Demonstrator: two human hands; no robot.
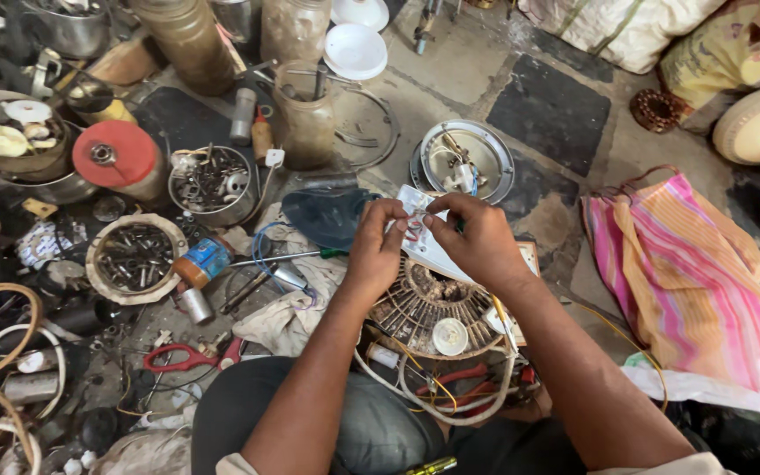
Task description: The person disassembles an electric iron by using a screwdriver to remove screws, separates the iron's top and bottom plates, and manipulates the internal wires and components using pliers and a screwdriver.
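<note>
My left hand (pixel 373 244) and my right hand (pixel 475 237) meet over a round wound motor core (pixel 433 315) that rests on my lap. Both hands pinch a small white packet (pixel 415 204) between the fingertips, with thin wires at the fingers. A white sheet of paper (pixel 437 257) lies under my right hand on top of the core. White and yellow wires (pixel 450 396) trail from the core toward my knees.
Bowls of screws and metal parts (pixel 136 257) (pixel 213 183), a red-capped can (pixel 116 155), red-handled scissors (pixel 188 357), a screwdriver (pixel 288 257) and jars crowd the floor at left. A round metal cover (pixel 466 160) lies ahead. A pink striped bag (pixel 683 273) sits at right.
</note>
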